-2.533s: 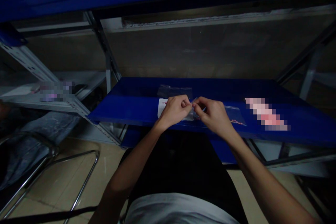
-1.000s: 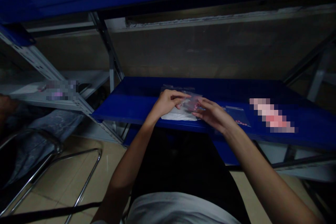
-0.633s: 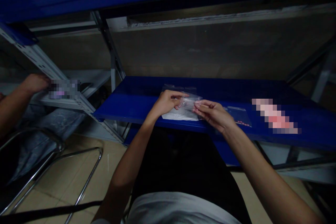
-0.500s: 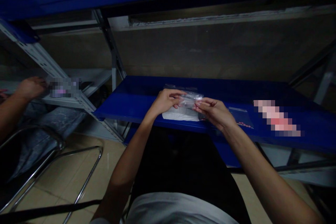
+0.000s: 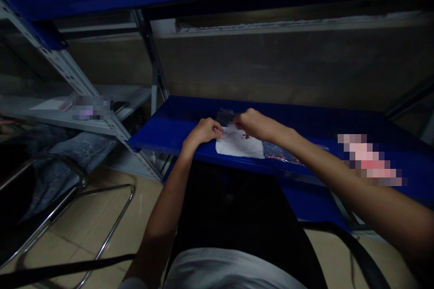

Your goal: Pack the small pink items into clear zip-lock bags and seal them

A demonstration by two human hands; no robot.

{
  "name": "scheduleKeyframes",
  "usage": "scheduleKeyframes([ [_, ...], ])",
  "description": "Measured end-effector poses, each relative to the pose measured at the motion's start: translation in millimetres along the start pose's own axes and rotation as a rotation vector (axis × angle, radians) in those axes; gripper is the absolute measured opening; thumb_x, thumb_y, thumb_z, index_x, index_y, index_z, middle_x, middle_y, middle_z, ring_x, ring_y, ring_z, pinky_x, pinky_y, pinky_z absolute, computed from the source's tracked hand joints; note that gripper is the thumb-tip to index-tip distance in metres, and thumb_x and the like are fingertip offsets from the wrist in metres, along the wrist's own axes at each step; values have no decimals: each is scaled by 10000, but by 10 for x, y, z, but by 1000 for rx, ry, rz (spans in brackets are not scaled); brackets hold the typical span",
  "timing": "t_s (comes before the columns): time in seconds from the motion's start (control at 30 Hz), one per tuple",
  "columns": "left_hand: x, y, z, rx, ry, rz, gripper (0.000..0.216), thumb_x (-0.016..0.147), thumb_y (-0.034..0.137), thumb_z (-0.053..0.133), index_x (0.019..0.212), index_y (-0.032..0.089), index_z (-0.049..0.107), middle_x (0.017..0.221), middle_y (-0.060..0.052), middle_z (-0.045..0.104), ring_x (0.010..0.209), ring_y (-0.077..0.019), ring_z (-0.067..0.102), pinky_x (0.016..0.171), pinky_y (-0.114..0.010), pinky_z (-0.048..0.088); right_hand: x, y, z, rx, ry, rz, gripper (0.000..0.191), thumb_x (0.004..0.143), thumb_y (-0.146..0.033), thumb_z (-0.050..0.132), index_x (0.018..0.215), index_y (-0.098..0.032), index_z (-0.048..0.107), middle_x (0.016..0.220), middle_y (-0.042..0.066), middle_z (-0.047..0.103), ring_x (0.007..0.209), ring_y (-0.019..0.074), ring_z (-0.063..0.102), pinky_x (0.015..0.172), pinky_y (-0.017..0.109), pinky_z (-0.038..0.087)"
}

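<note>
My left hand rests at the left edge of a white sheet, its fingers bent together. Over the sheet's far side, my right hand points down with closed fingers. Whatever sits in either set of fingertips is too small and dim to make out. A few small dark and reddish bits lie on the sheet under the right hand. Behind it is a clear plastic bag, partly hidden. To the right, a clear bag with small red pieces lies flat, partly beneath my right forearm.
The blue shelf carries these things, with a pixelated pink item at its right. A metal upright separates a grey shelf at left. Below stands a metal-framed chair, near another person's clothed leg.
The clear bag held between both hands now lies to the right of the white sheet. My right hand has moved left over the sheet. The other person's hand has left the grey shelf.
</note>
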State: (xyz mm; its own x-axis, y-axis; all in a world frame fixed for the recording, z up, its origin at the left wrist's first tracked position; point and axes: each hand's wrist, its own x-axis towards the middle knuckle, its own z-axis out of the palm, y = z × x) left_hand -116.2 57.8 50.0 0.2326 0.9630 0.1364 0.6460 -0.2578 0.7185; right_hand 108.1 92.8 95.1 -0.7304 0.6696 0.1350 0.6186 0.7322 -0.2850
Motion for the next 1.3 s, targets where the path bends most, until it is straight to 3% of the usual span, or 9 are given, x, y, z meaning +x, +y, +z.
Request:
scheduleKeyframes([
  [0.17, 73, -109, 195, 36, -35, -6, 140, 692, 154, 816, 830, 140, 795, 730, -36, 744, 727, -166, 689, 687, -257, 482, 67, -87, 53, -95, -59, -32, 307, 736, 93, 552, 736, -180, 692, 548, 27, 621, 471, 154, 600, 498, 264, 338],
  [0.43, 87, -112, 282, 94, -24, 12, 92, 741, 115, 773, 830, 130, 789, 744, -58, 745, 725, -165, 684, 714, -263, 498, 90, -84, 14, -98, -98, -37, 298, 767, 79, 546, 773, -171, 709, 600, 33, 643, 418, 111, 547, 437, 245, 296],
  [0.6, 104, -141, 304, 134, -12, 21, 116, 774, 127, 763, 885, 115, 796, 798, -81, 761, 772, -179, 700, 715, -271, 487, 96, -123, -52, -181, -122, -7, 317, 840, 0, 571, 1035, -185, 741, 639, 33, 674, 446, 125, 579, 452, 245, 305],
  [0.8, 133, -174, 303, 146, -33, 7, 135, 772, 117, 775, 904, 119, 804, 824, -76, 773, 775, -167, 703, 718, -253, 493, 97, -99, -97, -158, -216, 63, 284, 896, -79, 575, 1126, -153, 724, 796, 98, 751, 544, 169, 664, 525, 257, 409],
  [1.07, 97, -146, 280, 110, -19, 7, 131, 772, 96, 763, 892, 114, 813, 815, -81, 779, 789, -180, 718, 738, -255, 521, -18, 247, 36, 171, -56, 82, 328, 851, -199, 699, 1178, -178, 696, 817, 41, 759, 634, 175, 693, 626, 259, 481],
  [1.2, 89, -126, 263, 114, -25, 22, 147, 788, 71, 731, 903, 107, 815, 832, -91, 786, 823, -188, 731, 756, -254, 515, -155, 364, 315, 247, 49, 151, 158, 788, -226, 729, 939, -186, 706, 826, 37, 758, 733, 201, 705, 632, 259, 449],
  [1.3, 86, -112, 254, 107, -23, 27, 150, 791, 81, 730, 911, 110, 816, 851, -92, 790, 839, -192, 735, 765, -253, 516, -223, 378, 564, 263, 145, 193, 96, 805, -233, 681, 891, -192, 691, 796, 34, 745, 725, 200, 686, 640, 264, 424],
])
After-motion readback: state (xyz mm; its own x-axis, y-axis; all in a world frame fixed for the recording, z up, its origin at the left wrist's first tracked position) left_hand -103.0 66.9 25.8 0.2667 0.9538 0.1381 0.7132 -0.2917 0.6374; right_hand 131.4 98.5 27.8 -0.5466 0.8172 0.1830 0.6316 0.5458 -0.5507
